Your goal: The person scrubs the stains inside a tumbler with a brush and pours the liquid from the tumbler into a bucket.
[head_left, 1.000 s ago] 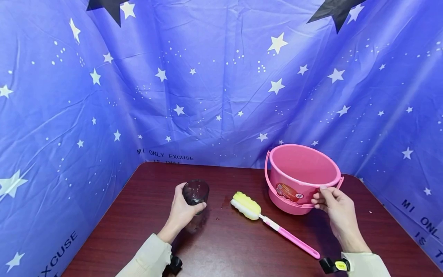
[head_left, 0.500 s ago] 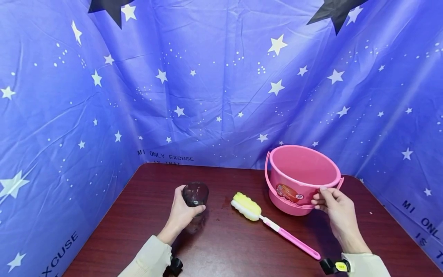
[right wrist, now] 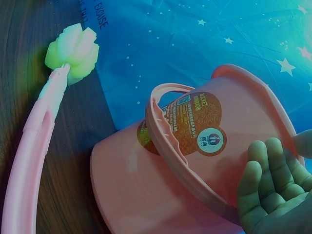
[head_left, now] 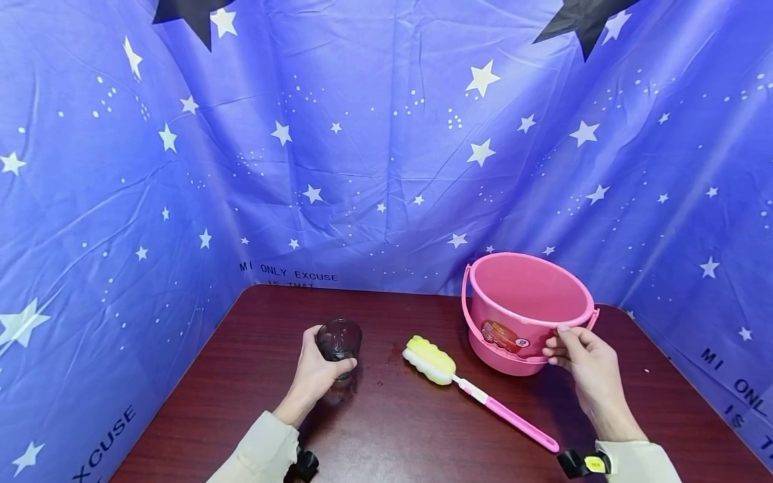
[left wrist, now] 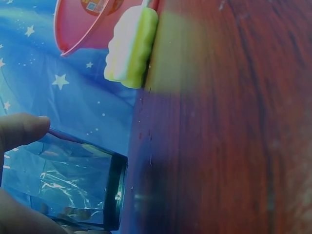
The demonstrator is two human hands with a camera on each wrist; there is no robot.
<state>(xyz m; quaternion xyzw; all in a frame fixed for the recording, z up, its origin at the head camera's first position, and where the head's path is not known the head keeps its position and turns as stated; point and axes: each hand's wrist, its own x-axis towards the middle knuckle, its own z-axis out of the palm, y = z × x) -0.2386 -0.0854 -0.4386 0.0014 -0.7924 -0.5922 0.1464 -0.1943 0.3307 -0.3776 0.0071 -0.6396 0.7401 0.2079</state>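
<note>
My left hand [head_left: 317, 379] grips a dark, see-through drinking glass [head_left: 339, 341] with the thumb along its near side. In the left wrist view the glass's thick base [left wrist: 114, 192] stands close over the table, and thumb and fingers wrap its sides. On the right, my right hand [head_left: 592, 372] holds the rim of a pink plastic bucket [head_left: 507, 365], thumb at the edge, other fingers curled against the outer wall. The bucket's handle [right wrist: 168, 146] hangs down across its labelled front. Between the hands lies a bottle brush [head_left: 431, 360] with a yellow-and-white sponge head and a pink-and-white handle.
Everything is on a dark reddish wooden table [head_left: 386, 443]. A few small wet spots show between the glass and the brush head. Blue star-printed cloth [head_left: 386, 147] encloses the back and both sides.
My left hand and the glass have dropped very slightly toward the table and toward me. The right hand, bucket and brush have stayed where they were.
</note>
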